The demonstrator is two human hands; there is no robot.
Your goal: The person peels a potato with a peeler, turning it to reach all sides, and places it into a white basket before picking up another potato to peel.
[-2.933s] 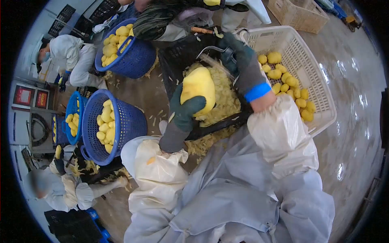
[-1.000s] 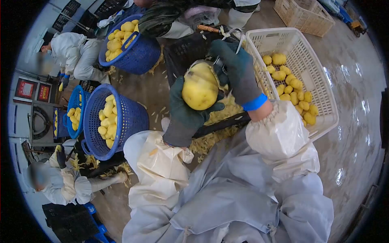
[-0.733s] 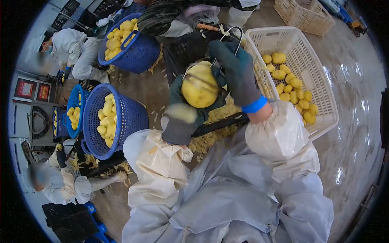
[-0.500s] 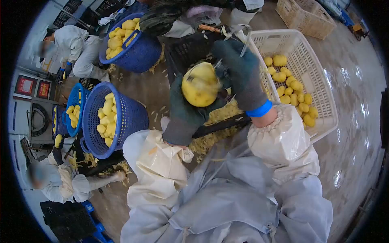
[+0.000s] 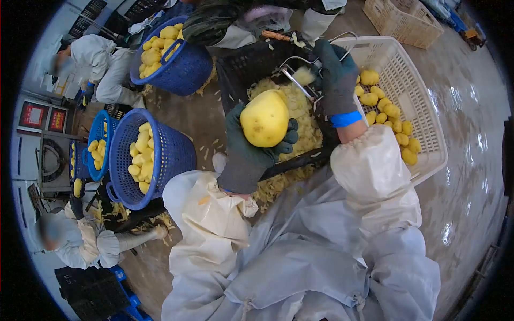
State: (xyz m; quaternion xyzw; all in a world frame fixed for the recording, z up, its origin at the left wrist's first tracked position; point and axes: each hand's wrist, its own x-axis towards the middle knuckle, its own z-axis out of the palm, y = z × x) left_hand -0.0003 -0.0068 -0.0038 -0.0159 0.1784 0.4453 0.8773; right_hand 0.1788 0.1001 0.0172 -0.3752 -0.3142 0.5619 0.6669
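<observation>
My left hand, in a dark green and grey glove, is wrapped round a large, mostly peeled yellow potato. In my gloved right hand is a metal peeler, with a pale scrap of peel by its blade. The peeler is apart from the potato, up and to the right of it. Beneath both hands is a black crate holding a heap of pale peelings. A white crate with peeled potatoes stands beside my right hand.
Blue baskets of potatoes stand to the left, with a smaller light-blue basket behind. Two co-workers sit at the left. A beige crate is at the top right. Peelings litter the wet floor.
My right hand has moved up and right, lifting the peeler off the potato. The potato stays in my left hand, its smooth surface now in full view.
</observation>
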